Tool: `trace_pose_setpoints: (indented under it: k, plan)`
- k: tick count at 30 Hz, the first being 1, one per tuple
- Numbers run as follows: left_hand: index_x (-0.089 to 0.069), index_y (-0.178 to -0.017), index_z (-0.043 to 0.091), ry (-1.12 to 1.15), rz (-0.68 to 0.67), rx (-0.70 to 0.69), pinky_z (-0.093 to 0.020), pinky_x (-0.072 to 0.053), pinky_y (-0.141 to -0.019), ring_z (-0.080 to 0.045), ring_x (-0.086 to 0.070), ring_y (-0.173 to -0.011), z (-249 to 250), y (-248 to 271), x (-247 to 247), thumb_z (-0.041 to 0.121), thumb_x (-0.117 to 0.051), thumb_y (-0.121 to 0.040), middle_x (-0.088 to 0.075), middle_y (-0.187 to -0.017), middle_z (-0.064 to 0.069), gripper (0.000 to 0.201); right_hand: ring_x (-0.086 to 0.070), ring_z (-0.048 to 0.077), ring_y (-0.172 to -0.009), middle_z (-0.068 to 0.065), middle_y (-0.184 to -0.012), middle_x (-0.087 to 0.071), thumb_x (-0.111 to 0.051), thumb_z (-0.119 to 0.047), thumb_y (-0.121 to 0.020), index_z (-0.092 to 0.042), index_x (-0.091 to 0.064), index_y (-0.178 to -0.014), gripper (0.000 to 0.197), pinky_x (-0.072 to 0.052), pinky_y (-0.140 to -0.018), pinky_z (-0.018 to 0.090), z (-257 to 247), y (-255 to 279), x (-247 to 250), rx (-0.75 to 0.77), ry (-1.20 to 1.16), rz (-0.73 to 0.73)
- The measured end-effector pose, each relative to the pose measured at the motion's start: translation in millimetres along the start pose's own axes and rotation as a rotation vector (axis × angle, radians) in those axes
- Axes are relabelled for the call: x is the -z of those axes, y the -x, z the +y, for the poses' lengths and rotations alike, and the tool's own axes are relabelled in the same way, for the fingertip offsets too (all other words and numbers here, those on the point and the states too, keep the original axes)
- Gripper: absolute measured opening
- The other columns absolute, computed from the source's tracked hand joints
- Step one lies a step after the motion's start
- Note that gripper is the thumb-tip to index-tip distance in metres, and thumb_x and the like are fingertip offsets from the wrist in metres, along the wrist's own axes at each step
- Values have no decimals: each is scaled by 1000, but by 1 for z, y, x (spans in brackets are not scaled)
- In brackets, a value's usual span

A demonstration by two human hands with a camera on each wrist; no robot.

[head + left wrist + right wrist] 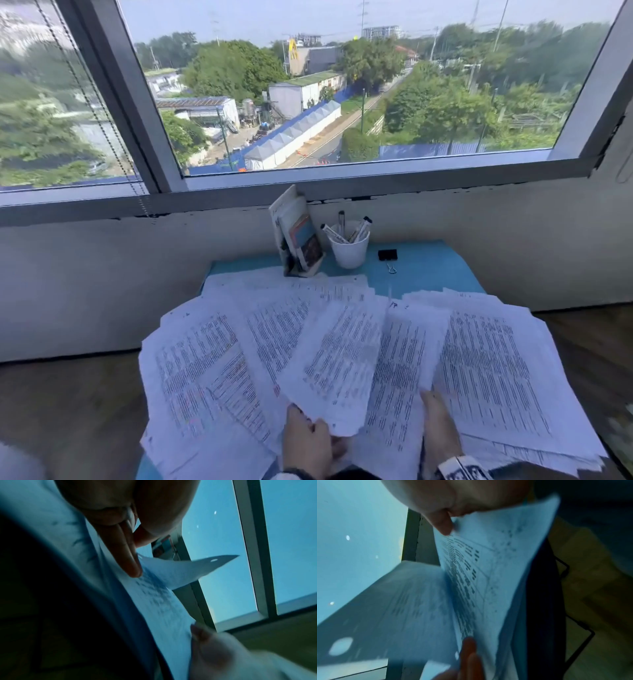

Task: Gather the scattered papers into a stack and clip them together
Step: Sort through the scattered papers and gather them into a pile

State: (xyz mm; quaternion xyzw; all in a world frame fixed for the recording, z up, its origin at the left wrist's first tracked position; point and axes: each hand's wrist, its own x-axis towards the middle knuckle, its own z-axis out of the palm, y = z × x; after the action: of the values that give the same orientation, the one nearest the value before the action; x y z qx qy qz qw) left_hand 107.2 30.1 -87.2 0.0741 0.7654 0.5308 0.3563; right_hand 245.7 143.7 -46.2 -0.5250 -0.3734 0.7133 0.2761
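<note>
Printed white papers (486, 370) lie fanned across a blue table (424, 270). My left hand (315, 431) pinches the near edge of one sheet (335, 363) and holds it lifted over the middle of the fan. In the left wrist view its fingers (133, 566) lie against that curling sheet (180, 572). My right hand (440, 425) grips the neighbouring papers, thumb on top; the right wrist view shows the thumb (443, 526) on a printed page (479, 574). A black binder clip (387, 254) lies at the table's back, far from both hands.
A white cup of markers (349, 250) and some leaning booklets (298, 236) stand at the back of the table below the window sill. A small wire paper clip (391, 268) lies near the binder clip. Dark wood floor borders the table on both sides.
</note>
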Motion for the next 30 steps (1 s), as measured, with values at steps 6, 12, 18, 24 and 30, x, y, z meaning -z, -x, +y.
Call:
trace_pose_setpoints:
  k: [6,12,18,24,30]
  plan:
    - [-31,-133,33,-255,-151,-90,-21,-52,-61,-15,-58,-54,7,41,-8,20,-54,-79,-55,-57,2,61,-60,32,-90,16,-105,-65,-66,-7,-83,-12,-55,-107,27,-47,-88,46,2,-1,-6,150,300,97]
    - [-44,-126,20,-457,94,-245,-25,-41,-84,-15,-55,-96,42,11,32,43,-47,-93,-56,-102,4,40,-60,29,-68,10,-77,-63,-64,-1,-82,-8,-59,-94,16,-52,-70,38,-16,-3,21,202,435,338]
    - [-35,-138,12,-1042,11,-165,-38,-37,-104,-28,-38,-128,69,-41,33,58,-46,-88,-34,-140,-9,68,-62,29,-75,10,-81,-66,-71,-2,-74,-10,-62,-96,25,-51,-81,38,-21,-5,43,139,506,421]
    - [-39,-129,14,-1106,55,-18,-40,-43,-97,-26,-41,-125,73,-52,14,61,-62,-75,-39,-133,-7,75,-56,29,-85,15,-93,-63,-75,6,-69,-5,-57,-96,34,-41,-84,30,-23,-9,48,-16,502,322]
    - [-42,-90,17,-898,-30,-100,-24,-42,-65,-20,-53,-81,79,-48,20,28,-53,-90,-48,-76,4,15,-55,28,-85,15,-95,-62,-70,3,-75,-2,-60,-101,29,-42,-88,32,-22,-11,51,-28,526,291]
